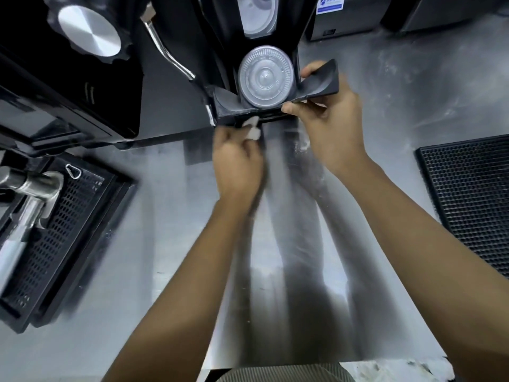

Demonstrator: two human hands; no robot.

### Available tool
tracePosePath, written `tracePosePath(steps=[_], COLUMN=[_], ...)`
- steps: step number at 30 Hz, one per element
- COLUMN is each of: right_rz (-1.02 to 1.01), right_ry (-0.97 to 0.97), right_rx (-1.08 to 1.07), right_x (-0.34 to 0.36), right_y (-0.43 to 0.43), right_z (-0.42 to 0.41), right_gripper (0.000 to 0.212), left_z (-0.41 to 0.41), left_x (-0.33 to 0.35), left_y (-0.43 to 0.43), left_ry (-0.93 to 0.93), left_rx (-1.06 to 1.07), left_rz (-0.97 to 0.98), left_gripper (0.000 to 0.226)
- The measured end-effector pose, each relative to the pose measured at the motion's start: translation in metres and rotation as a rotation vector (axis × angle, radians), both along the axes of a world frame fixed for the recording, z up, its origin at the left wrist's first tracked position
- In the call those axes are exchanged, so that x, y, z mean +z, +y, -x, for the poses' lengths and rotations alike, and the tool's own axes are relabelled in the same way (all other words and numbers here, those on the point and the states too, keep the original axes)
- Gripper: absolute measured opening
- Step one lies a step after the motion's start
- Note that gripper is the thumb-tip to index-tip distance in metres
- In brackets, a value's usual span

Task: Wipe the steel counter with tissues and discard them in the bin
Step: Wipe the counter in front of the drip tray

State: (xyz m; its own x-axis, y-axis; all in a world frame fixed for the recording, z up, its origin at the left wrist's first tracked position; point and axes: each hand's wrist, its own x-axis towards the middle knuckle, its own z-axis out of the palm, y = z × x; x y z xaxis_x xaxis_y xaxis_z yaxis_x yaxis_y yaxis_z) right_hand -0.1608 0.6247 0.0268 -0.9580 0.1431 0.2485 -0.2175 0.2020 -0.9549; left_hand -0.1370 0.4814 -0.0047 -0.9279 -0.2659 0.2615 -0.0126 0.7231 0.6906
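Observation:
My left hand holds a crumpled white tissue against the steel counter at the front foot of a black lid-and-cup organiser. My right hand grips the organiser's right lower tray, thumb under its front edge, fingers curled over its far side. A stack of clear plastic lids sits in the organiser's middle slot. The counter shows streaky smears. No bin is in view.
A black espresso machine with a steam wand stands at left. A perforated black drip tray with a steel portafilter handle lies at lower left. A black rubber bar mat lies at right.

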Motion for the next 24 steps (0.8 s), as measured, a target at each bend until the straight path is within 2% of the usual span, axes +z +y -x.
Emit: tracePosePath(steps=[2,4,7,12,14,16,19,21,24], right_rz=[0.004,0.013,0.001,-0.014,0.011,0.047,0.050,0.034,0.027], right_ry=[-0.010,-0.005,-0.001,0.021,0.024,0.019,0.017,0.023,0.029], right_rx=[0.008,0.007,0.001,0.013,0.023,0.012,0.015,0.022,0.023], right_x=[0.000,0.000,0.000,-0.001,-0.004,-0.008,-0.010,-0.011,-0.013], right_y=[-0.001,-0.002,-0.002,0.000,-0.001,-0.002,-0.002,-0.003,-0.004], right_z=[0.001,0.001,0.000,-0.006,-0.012,-0.016,-0.016,-0.016,-0.016], right_gripper=[0.040,0.040,0.041,0.039,0.037,0.038,0.040,0.040,0.040], left_z=[0.006,0.008,0.007,-0.015,-0.016,-0.013,-0.002,-0.003,-0.021], left_x=[-0.015,-0.023,-0.033,-0.027,-0.018,-0.010,-0.020,-0.027,-0.032], left_y=[-0.028,-0.030,-0.003,0.041,0.031,0.004,-0.043,-0.048,-0.019], left_ry=[-0.104,-0.167,-0.167,-0.178,-0.182,-0.147,-0.178,-0.202,-0.126], left_rx=[0.078,0.030,-0.102,-0.442,-0.404,-0.231,-0.061,-0.086,-0.345], left_rz=[0.030,0.078,0.062,0.020,-0.110,-0.194,-0.090,-0.017,0.043], left_gripper=[0.037,0.038,0.037,0.031,0.030,0.027,0.031,0.035,0.037])
